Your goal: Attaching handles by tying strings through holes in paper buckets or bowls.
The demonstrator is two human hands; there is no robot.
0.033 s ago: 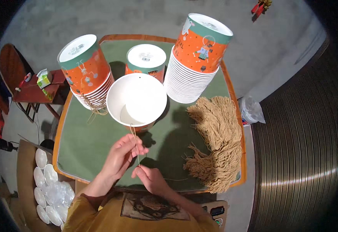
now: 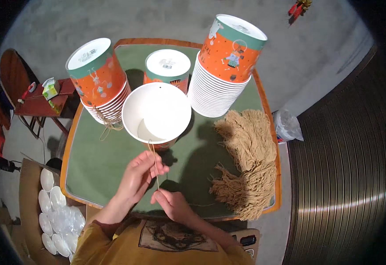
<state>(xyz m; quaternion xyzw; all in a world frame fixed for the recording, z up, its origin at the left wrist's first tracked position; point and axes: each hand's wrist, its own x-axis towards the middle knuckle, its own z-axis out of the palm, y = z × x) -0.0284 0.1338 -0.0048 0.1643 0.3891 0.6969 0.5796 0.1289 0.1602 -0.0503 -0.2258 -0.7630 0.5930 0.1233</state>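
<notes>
An open paper bucket (image 2: 168, 104), white inside with a small hole near its far rim, stands in front of me. A thin tan string (image 2: 153, 154) is looped at its near rim and runs down to my hands. My left hand (image 2: 138, 176) pinches the string just below the rim, with the other fingers loosely curled. Lower and to the right, my right hand (image 2: 173, 205) is closed on the string's lower part, thumb against the fingers. The string looks taut between the hands. A large bundle of tan strings (image 2: 250, 163) lies on the table to the right.
Behind the bucket are an upside-down bucket (image 2: 167, 64), a left stack (image 2: 96, 70) with string loops beside it, and a taller right stack (image 2: 232, 57). All are on the green table (image 2: 91, 176). A carton (image 2: 27, 190) with white round pieces stands lower left.
</notes>
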